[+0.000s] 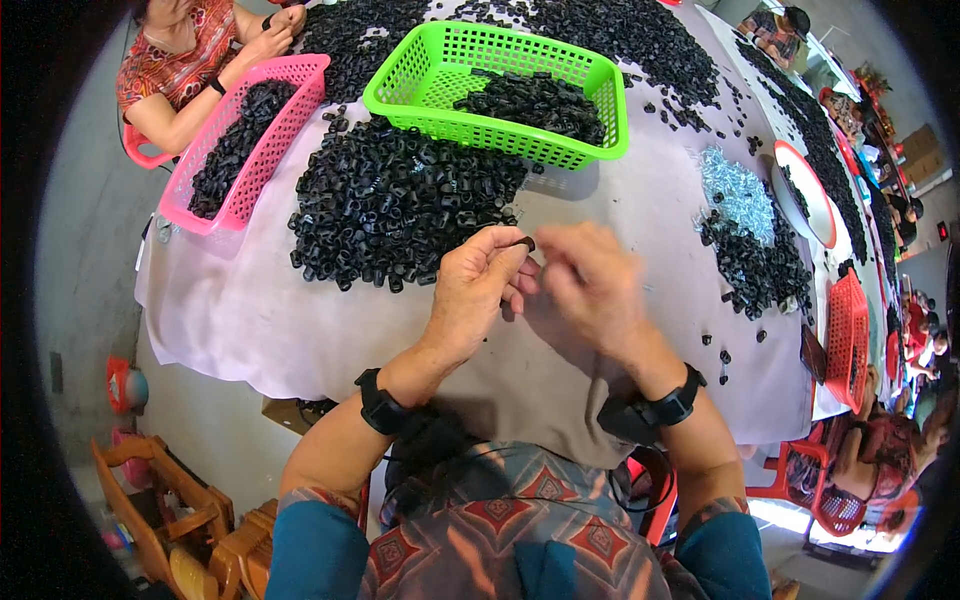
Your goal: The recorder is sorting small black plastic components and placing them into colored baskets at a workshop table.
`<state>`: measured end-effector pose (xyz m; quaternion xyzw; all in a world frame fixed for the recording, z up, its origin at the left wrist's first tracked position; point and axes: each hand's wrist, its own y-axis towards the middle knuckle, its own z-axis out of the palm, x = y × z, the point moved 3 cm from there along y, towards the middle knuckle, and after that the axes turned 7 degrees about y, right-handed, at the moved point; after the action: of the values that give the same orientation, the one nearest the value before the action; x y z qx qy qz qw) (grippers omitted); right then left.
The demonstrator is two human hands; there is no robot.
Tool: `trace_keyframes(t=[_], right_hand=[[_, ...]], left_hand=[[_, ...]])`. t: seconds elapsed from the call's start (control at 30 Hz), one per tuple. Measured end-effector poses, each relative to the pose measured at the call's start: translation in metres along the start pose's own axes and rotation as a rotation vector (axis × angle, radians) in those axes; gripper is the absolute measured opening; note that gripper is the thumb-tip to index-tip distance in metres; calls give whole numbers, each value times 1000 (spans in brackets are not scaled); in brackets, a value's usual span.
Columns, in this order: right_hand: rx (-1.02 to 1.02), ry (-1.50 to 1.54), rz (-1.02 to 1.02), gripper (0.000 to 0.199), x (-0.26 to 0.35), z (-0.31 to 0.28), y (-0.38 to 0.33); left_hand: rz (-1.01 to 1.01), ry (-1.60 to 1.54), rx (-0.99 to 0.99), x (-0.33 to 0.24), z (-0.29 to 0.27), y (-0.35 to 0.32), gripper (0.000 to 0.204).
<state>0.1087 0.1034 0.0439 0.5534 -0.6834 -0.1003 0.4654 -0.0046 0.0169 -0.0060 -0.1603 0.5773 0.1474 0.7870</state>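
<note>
In the middle of the view, my left hand (pixel 470 290) pinches a small black plastic part (pixel 527 243) between thumb and forefinger, its other fingers curled below. Close against it on the right is my right hand (pixel 598 285), smeared by motion, so whether it grips anything cannot be made out. Just beyond my left hand spreads a large heap of small black plastic parts (pixel 390 205), many of them ring-shaped. Farther right, a pile of small clear pieces (pixel 735 190) meets another heap of black parts (pixel 755 262).
A green basket (pixel 470 122) with black parts stands beyond the heap. To its left is a pink basket (pixel 268 178), beside a seated person (pixel 185 75). At right are a white bowl with a red rim (pixel 822 205) and a red basket (pixel 848 335). Cloth covers the table (pixel 270 320).
</note>
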Motion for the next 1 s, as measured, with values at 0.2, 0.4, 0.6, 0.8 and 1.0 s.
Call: trace_keyframes(t=[0.2,0.4,0.6,0.8,1.0], right_hand=[[-201,387,517,4,-48,-79,14],[209,391,592,6,-54,-75,-10],[457,3,307,16,-36,-50,-23],[560,-203,84,19,-33,-40,-24],[514,-214,82,15,-36,-36,-24]], left_hand=[[-5,-32,21,-5,2,-3,22],[21,-32,37,-2,0,-2,23],[-40,-3,72,-1,1,-2,23],[-69,-13,121,1,3,-3,23],[-82,9,158,-2,6,-3,22]])
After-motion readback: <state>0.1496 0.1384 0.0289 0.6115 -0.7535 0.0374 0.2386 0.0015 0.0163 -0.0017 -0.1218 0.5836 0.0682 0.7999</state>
